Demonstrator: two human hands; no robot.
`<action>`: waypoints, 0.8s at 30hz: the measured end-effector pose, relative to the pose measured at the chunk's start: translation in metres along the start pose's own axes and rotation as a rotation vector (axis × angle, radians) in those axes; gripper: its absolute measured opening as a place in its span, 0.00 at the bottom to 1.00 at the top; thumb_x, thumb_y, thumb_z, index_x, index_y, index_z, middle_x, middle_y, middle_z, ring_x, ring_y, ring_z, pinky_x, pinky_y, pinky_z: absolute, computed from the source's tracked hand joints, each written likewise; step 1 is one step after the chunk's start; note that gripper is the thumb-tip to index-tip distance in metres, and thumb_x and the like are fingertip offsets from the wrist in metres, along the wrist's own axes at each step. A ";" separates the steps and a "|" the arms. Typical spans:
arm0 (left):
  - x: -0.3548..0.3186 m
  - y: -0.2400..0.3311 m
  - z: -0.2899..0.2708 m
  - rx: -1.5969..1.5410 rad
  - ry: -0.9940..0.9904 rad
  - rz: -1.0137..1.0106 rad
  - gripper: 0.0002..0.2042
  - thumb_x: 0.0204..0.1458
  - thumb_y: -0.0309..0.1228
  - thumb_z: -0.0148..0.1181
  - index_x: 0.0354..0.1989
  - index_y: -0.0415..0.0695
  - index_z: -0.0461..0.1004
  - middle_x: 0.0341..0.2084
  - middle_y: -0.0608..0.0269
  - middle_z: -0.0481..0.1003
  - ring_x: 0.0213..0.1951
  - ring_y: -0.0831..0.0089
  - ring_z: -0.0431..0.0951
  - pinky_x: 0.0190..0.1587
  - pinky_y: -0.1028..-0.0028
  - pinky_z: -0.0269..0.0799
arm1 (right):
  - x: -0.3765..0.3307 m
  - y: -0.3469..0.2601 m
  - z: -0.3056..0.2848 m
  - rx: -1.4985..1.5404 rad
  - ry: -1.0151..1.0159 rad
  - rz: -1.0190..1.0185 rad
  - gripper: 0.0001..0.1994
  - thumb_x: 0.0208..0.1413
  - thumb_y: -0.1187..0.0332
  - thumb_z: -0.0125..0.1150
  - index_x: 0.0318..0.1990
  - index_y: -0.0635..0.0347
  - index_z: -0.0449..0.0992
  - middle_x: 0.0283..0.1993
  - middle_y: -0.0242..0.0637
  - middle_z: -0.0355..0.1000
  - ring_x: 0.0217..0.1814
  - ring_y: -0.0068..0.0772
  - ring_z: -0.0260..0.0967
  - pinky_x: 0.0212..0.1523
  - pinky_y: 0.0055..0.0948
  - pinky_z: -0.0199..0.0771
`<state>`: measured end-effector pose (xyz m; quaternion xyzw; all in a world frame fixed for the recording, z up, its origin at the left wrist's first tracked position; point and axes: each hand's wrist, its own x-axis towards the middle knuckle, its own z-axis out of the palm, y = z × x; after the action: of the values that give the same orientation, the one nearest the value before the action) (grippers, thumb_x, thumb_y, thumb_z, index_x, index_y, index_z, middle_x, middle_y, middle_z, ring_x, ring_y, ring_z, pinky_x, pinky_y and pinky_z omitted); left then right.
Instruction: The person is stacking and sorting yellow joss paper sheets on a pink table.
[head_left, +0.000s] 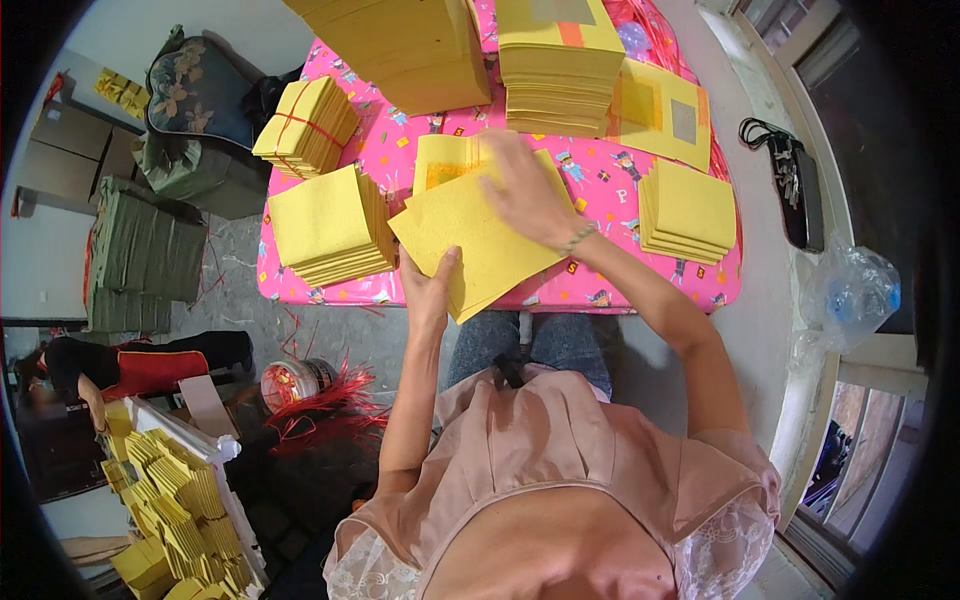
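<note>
My left hand grips a few sheets of yellow joss paper by their near left edge, thumb on top. The sheets are tilted and slightly fanned above the table's front edge. Across their upper right side lies my right hand, fingers stretched out and a little blurred. Behind them is another yellow paper with an orange patch, partly covered. To the left sits a folded yellow paper stack; to the right is a smaller stack.
A pink patterned tablecloth covers the table. At the back stand tall yellow stacks and a bundle tied with red string. A bucket with red strands is on the floor at left. Another person is beside a box of yellow bundles.
</note>
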<state>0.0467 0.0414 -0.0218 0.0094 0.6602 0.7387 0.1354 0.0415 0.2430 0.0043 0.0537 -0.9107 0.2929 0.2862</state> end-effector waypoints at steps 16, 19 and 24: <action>-0.057 -0.011 0.068 0.071 -0.239 0.435 0.22 0.53 0.21 0.62 0.56 0.36 0.64 0.42 0.56 0.76 0.42 0.72 0.76 0.46 0.72 0.73 | -0.091 0.133 -0.037 0.844 0.324 0.915 0.33 0.68 0.42 0.33 0.59 0.64 0.68 0.51 0.43 0.74 0.55 0.28 0.69 0.58 0.30 0.65; -0.060 -0.026 0.073 0.273 -0.124 0.668 0.22 0.53 0.20 0.62 0.56 0.37 0.64 0.43 0.52 0.76 0.42 0.69 0.78 0.46 0.71 0.73 | -0.074 0.102 -0.056 0.866 0.467 0.814 0.27 0.68 0.45 0.36 0.35 0.58 0.74 0.30 0.32 0.72 0.38 0.25 0.70 0.42 0.27 0.70; -0.069 -0.049 0.083 0.326 -0.081 0.664 0.29 0.51 0.18 0.63 0.61 0.41 0.57 0.42 0.51 0.77 0.42 0.65 0.79 0.48 0.69 0.73 | -0.090 0.126 -0.047 0.772 0.574 0.809 0.24 0.69 0.48 0.36 0.30 0.55 0.69 0.28 0.31 0.68 0.34 0.26 0.69 0.42 0.28 0.69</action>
<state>0.1385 0.1118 -0.0481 0.2737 0.7242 0.6267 -0.0887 0.1054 0.3669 -0.0779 -0.2764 -0.5743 0.6885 0.3459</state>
